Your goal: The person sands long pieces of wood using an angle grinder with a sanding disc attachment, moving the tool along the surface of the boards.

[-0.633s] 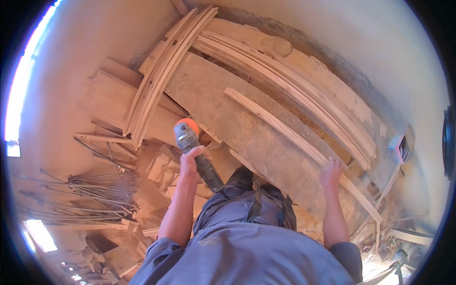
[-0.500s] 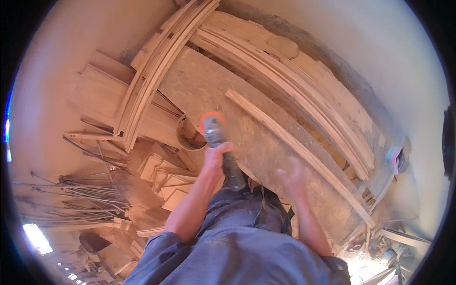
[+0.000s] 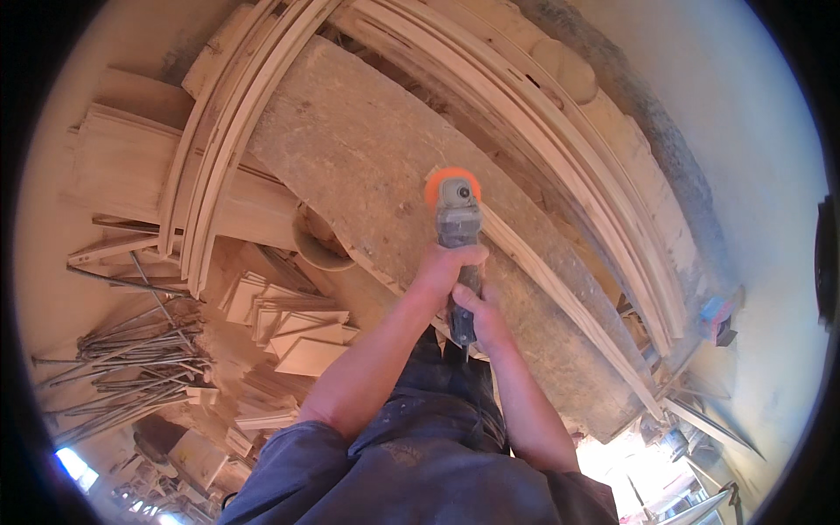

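Both my hands grip an angle grinder with a grey body [image 3: 458,229] and an orange disc [image 3: 434,185]. My left hand [image 3: 444,269] wraps round its body behind the head. Farther back, my right hand [image 3: 486,317] closes round the rear of the handle. The disc lies over the far-left end of a long narrow wooden strip [image 3: 560,293]; whether it touches the wood cannot be told from above. That strip rests lengthwise on a worn, dusty workbench [image 3: 350,149].
Long wooden strips [image 3: 542,131] lie along the bench's far side, with more strips [image 3: 229,140] across its left end. A bucket [image 3: 317,245] stands by the near edge. Thin board offcuts [image 3: 297,328] and a heap of metal rods [image 3: 131,359] lie at left.
The grinder has moved right and away from me, its disc now over the strip's end. My right hand, previously free, has taken hold of its rear handle. The view has shifted slightly.
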Tool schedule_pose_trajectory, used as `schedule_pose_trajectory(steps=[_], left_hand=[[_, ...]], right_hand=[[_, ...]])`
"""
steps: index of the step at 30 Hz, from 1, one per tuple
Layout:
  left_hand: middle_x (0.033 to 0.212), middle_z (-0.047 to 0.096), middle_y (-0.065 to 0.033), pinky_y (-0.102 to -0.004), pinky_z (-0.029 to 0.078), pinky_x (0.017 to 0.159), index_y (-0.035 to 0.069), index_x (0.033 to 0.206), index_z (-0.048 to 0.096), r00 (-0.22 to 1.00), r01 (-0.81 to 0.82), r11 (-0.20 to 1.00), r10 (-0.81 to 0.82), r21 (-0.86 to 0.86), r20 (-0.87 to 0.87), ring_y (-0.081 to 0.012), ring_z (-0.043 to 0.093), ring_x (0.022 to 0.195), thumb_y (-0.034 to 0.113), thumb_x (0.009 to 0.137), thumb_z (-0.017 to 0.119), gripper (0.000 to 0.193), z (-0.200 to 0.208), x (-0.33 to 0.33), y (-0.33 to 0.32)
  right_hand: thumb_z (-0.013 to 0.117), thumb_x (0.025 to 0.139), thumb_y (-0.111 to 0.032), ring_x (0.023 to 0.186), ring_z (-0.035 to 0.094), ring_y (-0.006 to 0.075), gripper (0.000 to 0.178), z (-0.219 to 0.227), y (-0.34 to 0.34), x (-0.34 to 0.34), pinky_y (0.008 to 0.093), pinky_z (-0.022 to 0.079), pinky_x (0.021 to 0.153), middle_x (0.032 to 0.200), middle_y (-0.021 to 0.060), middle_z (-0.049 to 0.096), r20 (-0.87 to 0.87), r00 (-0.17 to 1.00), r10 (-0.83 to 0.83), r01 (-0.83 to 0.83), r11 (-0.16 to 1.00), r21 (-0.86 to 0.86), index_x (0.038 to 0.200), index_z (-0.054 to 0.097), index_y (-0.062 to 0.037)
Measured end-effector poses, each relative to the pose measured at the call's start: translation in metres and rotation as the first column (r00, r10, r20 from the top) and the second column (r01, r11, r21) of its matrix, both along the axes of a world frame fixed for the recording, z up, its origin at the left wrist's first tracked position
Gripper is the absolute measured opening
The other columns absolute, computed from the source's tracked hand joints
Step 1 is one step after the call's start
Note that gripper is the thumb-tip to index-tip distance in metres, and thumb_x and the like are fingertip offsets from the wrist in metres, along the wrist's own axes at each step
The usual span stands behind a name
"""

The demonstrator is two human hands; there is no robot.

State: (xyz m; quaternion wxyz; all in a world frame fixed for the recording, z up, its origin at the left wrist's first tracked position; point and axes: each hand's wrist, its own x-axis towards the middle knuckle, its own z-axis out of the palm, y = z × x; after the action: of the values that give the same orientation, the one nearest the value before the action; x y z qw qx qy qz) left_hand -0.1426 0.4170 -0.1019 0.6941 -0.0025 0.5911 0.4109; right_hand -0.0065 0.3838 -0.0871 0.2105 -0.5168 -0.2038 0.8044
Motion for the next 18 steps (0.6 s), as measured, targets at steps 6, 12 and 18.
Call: schedule_pose_trajectory(steps=[6, 12, 18], left_hand=[[0.082, 0.071, -0.0081, -0.0379, 0.057, 0.065, 0.003, 0.097, 0.070, 0.994, 0.093, 0.996, -0.094, -0.007, -0.057, -0.0215, 0.069, 0.069, 0.008, 0.080, 0.081, 0.022, -0.003, 0.010, -0.024], [0.079, 0.069, -0.0067, -0.0366, 0.055, 0.059, 0.004, 0.093, 0.069, 0.997, 0.013, 0.998, -0.008, -0.064, 0.082, -0.0194, 0.067, 0.063, 0.016, 0.082, 0.082, 0.021, 0.013, -0.013, 0.001], [0.080, 0.070, -0.0074, -0.0365, 0.055, 0.061, 0.004, 0.095, 0.069, 0.996, 0.094, 0.996, -0.094, 0.002, -0.010, -0.0198, 0.067, 0.064, 0.015, 0.081, 0.081, 0.022, 0.003, 0.004, -0.012]], right_hand=[[0.076, 0.091, -0.025, 0.074, 0.066, 0.0179, 0.046, -0.004, -0.031, 0.006, 0.0312, 0.054, 0.066, 0.091, 0.0079, 0.067, -0.022, 0.998, -0.060, 0.060, 0.998, 0.007, 0.126, 0.056, -0.0023], [0.079, 0.086, -0.022, 0.069, 0.067, 0.0201, 0.046, -0.007, -0.003, -0.006, 0.0328, 0.056, 0.062, 0.088, 0.0100, 0.068, -0.077, 0.996, -0.044, 0.032, 0.989, -0.147, 0.120, 0.057, -0.0021], [0.079, 0.085, -0.021, 0.067, 0.067, 0.0201, 0.044, -0.008, -0.024, 0.004, 0.0329, 0.056, 0.060, 0.085, 0.0096, 0.068, -0.026, 0.995, -0.094, 0.090, 0.988, -0.127, 0.119, 0.057, -0.0019]])
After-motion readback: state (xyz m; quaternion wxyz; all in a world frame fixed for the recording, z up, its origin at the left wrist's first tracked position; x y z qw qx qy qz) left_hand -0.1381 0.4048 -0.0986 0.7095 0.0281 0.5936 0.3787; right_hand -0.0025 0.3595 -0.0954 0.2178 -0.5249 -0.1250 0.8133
